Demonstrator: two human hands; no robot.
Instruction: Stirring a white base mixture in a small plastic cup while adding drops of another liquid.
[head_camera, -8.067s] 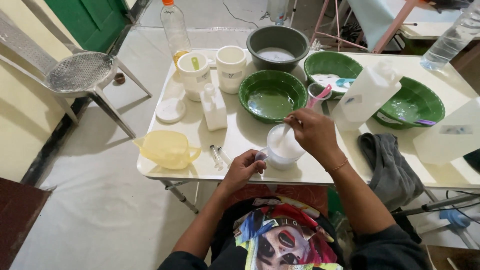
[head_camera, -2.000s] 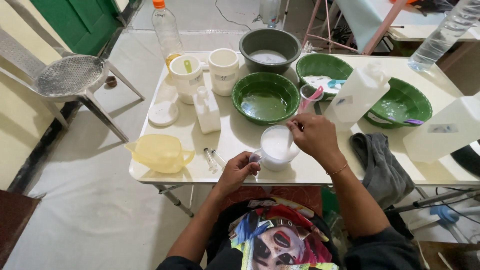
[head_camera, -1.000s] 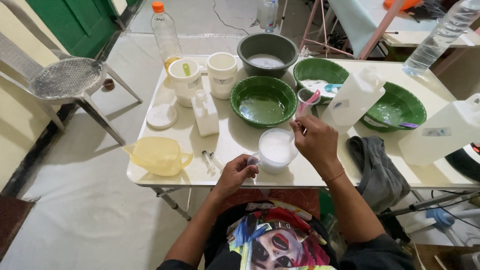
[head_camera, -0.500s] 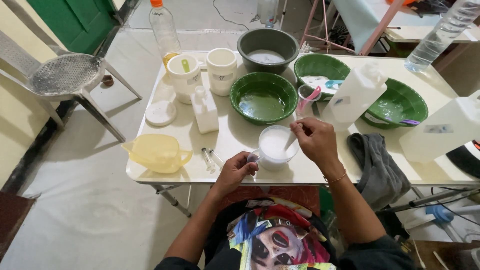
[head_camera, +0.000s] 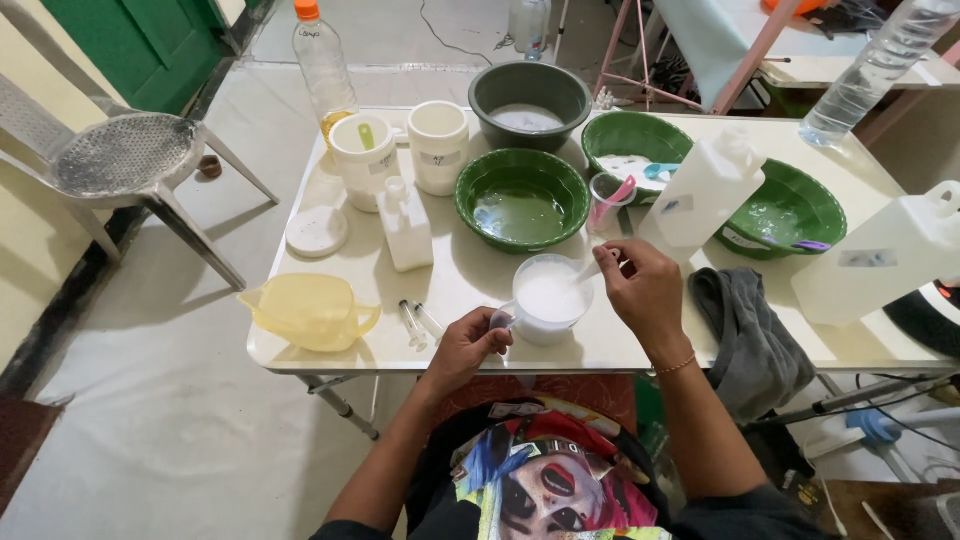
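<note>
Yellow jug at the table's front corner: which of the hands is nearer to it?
Left. The left hand grips the white cup's handle, nearer the yellow jug; the right hand is beyond the cup, farther away.

white jug (head_camera: 703, 190), grey label, mid-table | white jug (head_camera: 880, 262), grey label, right edge

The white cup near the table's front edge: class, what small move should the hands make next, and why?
Probably one more stir: the right hand has the stirrer dipped in the white cup of milky liquid, and the left hand steadies its handle.
</note>
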